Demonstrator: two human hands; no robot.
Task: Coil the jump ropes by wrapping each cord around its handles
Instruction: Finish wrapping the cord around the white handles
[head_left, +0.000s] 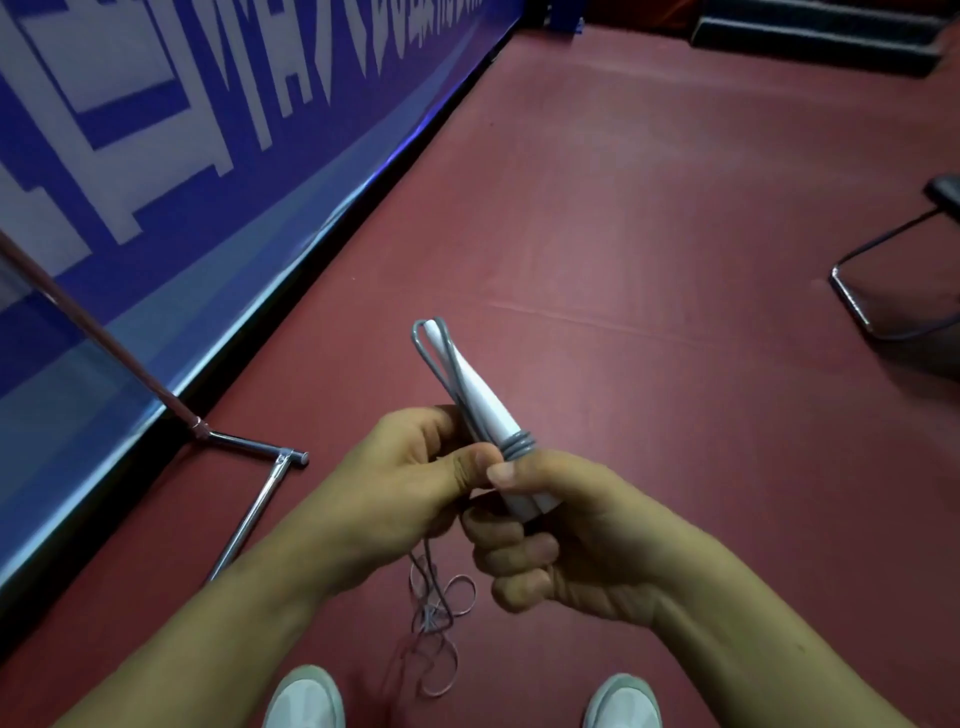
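Two white jump rope handles lie side by side, tips pointing up and away from me. My right hand grips their lower ends, thumb on top. A grey cord circles the handles in a few turns just above that thumb, and a loop of it runs up to the tips. My left hand pinches the cord beside the handles. The loose cord hangs down and lies tangled on the red floor between my shoes.
A blue banner barrier with white lettering runs along the left. Its chrome foot juts onto the red floor. A black chair frame stands at the right. My white shoes show at the bottom.
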